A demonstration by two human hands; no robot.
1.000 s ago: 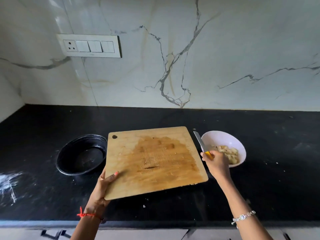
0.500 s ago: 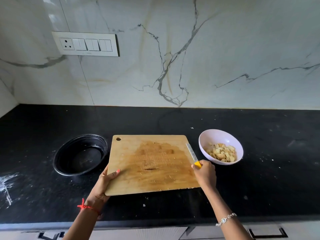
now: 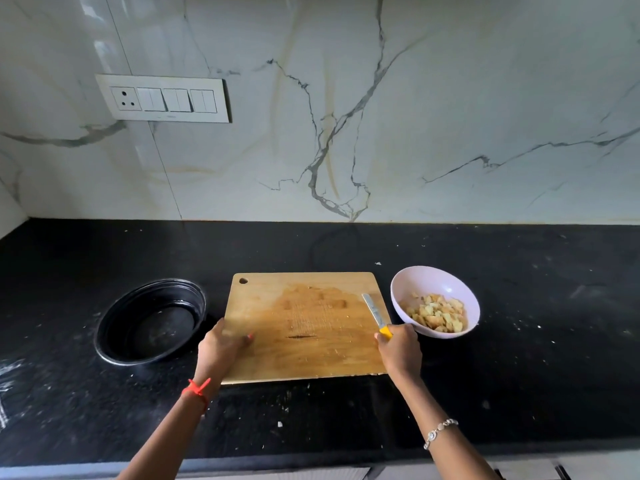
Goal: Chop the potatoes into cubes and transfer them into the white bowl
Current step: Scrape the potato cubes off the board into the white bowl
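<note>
Board: tan wood, with a darker brown patch across the centre crossed by fine pale score lines; knife: yellow handle, silver-grey blade; bowl: white with a faint lilac cast, potato cubes inside pale yellow-beige. Counter: black, flecked with white specks, white smear at far left; round dish: glossy black. Wall: white marble pattern, grey and tan veins; switch plate: off-white; thread on left wrist: red-orange; bracelet on right wrist: silver.
</note>
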